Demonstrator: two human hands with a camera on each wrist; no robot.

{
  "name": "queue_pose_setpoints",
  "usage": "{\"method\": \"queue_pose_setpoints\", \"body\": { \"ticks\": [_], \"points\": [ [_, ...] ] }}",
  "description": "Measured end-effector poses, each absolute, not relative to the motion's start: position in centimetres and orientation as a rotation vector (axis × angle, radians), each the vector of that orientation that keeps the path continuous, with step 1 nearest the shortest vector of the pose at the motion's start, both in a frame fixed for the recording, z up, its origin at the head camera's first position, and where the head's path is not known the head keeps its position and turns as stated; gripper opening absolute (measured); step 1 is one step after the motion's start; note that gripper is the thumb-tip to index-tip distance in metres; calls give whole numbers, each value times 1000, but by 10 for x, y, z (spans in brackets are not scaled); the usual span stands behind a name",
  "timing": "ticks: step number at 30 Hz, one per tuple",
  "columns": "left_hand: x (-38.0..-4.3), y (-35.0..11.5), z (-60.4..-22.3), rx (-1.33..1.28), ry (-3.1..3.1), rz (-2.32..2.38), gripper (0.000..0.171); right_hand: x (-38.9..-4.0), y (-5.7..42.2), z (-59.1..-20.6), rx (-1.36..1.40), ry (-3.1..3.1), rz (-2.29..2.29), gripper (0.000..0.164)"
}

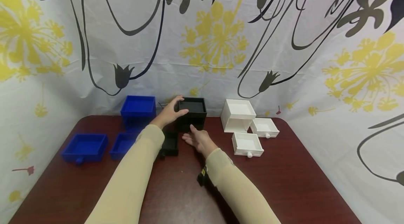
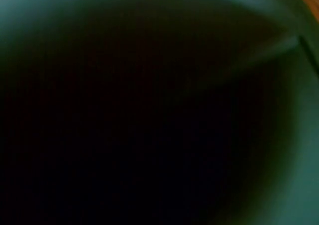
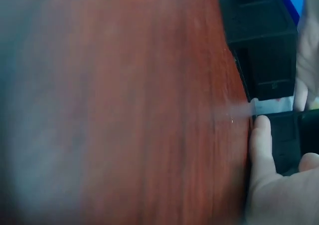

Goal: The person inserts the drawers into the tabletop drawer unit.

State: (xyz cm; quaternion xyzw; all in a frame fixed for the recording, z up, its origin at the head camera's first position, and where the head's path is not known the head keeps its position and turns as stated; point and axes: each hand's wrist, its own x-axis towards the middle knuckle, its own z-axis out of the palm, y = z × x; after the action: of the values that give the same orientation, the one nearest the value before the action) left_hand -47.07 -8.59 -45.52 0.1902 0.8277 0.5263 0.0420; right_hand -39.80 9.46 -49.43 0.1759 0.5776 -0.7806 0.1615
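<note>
A black drawer cabinet (image 1: pixel 192 112) with a recessed top stands at the back middle of the table. My left hand (image 1: pixel 168 113) grips its upper left side, thumb toward the front and fingers at the rear corner. Low at the cabinet's front is my right hand (image 1: pixel 201 142), thumb raised and fingers pointing left. In the right wrist view, the right hand (image 3: pixel 279 200) touches a black surface (image 3: pixel 285 142) with a fingertip, and the left hand (image 3: pixel 309 60) shows beyond. A loose black drawer (image 1: pixel 171 142) lies left of the right hand. The left wrist view is dark and blurred.
To the left are a blue cabinet (image 1: pixel 139 110) and two blue drawers (image 1: pixel 85 145), one partly behind my left sleeve. A white cabinet (image 1: pixel 238 113) stands at right beside two white drawers (image 1: pixel 247 143). A patterned curtain (image 1: pixel 202 41) hangs behind the dark red table (image 1: pixel 176 196).
</note>
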Motion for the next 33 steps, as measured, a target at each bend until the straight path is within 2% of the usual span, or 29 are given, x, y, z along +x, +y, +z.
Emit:
{"method": "queue_pose_setpoints", "body": {
  "ticks": [2,8,14,18,21,26,33],
  "points": [
    [-470,-86,-454,575,2528,1613,70,-393,96,-493,474,1750,-2182,64],
    [-471,-86,-454,554,2517,1631,70,-370,101,-489,362,1992,-2006,40],
    [-471,-85,-456,586,2519,1611,72,-330,100,-480,297,1874,-2008,32],
    [-469,-86,-455,592,2518,1618,71,-305,85,-473,278,1672,-2010,32],
    [-469,-87,-455,573,2526,1616,70,-297,71,-472,271,1561,-1970,38],
    [-470,-84,-456,565,2545,1593,70,-296,51,-475,302,1436,-1943,52],
    [-469,-85,-454,557,2555,1584,69,-305,28,-485,323,1407,-1991,55]
  ]
}}
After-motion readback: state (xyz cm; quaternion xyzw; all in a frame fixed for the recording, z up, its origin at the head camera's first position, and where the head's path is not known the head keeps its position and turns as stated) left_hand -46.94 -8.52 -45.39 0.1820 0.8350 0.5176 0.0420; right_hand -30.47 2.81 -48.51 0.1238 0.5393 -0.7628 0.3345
